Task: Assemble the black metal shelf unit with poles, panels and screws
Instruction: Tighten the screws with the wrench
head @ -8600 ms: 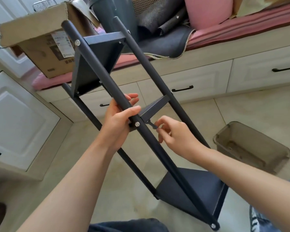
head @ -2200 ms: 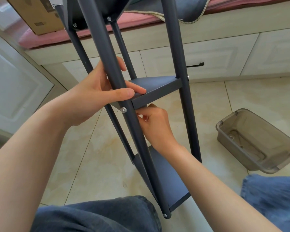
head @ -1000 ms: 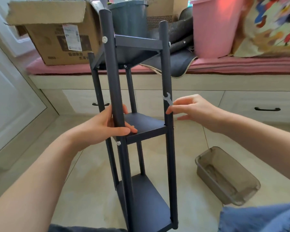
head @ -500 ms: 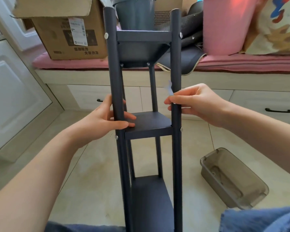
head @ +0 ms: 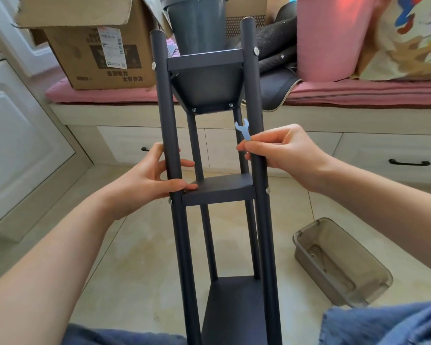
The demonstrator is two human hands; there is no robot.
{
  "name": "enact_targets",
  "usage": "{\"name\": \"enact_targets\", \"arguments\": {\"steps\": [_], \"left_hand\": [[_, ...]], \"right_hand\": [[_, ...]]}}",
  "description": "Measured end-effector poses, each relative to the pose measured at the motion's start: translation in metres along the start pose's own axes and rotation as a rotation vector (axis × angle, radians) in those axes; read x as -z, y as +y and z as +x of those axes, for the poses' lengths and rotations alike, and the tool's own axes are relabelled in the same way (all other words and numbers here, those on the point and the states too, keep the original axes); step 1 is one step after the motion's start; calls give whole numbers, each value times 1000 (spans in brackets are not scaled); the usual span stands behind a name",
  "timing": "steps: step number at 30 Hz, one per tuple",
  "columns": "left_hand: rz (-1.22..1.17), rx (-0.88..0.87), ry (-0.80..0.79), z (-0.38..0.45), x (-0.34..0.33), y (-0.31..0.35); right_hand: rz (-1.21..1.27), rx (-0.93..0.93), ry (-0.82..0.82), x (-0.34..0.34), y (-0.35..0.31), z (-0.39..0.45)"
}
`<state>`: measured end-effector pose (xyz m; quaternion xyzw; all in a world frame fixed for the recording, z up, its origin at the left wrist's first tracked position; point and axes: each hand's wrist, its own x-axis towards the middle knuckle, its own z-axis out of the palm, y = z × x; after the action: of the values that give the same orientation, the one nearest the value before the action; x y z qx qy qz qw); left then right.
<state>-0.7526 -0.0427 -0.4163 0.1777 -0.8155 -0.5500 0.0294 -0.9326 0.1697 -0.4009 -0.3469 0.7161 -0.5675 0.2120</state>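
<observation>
The black shelf unit (head: 217, 190) stands upright on the floor, straight ahead at twelve o'clock. The left hand (head: 147, 180) wraps its fingers (head: 184, 163) around the front-left pole (head: 171, 150), thumb on the middle panel (head: 222, 186). The right hand (head: 286, 153) grips the front-right pole (head: 255, 95), fingers pinching a small wrench (head: 243, 129). A clear bin (head: 341, 262) lies at four o'clock.

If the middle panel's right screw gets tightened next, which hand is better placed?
Likely the right hand: it already pinches the spanner just above that screw. The left hand grips the left pole, steadying the frame.
</observation>
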Motion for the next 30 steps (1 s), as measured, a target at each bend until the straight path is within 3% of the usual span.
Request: {"name": "enact_targets", "arguments": {"steps": [8,13,15,17,19,21,23,25,28,30], "left_hand": [[60,-41,73,3,1,-4],[152,4,243,11,-4,-3],[301,-45,396,10,-11,0],[513,-213,540,8,-20,1],[614,-295,573,7,-32,4],[690,-254,589,6,-44,7],[842,-363,613,5,-54,11],[841,-464,529,4,-61,14],[673,-281,116,6,-70,15],[749,-172,-101,12,-77,11]], "right_hand": [[-38,74,13,-4,-2,-1],[-95,117,7,-7,2,-2],[-127,137,-7,-10,2,-3],[-163,148,-17,-12,1,-3],[-184,148,-22,-13,0,-4],[-200,154,-23,-13,0,-5],[-209,166,-19,-13,0,-6],[-203,188,-28,-14,-1,-8],[-217,214,-69,-18,-3,-10],[-213,207,-104,-22,-5,-11]]}}
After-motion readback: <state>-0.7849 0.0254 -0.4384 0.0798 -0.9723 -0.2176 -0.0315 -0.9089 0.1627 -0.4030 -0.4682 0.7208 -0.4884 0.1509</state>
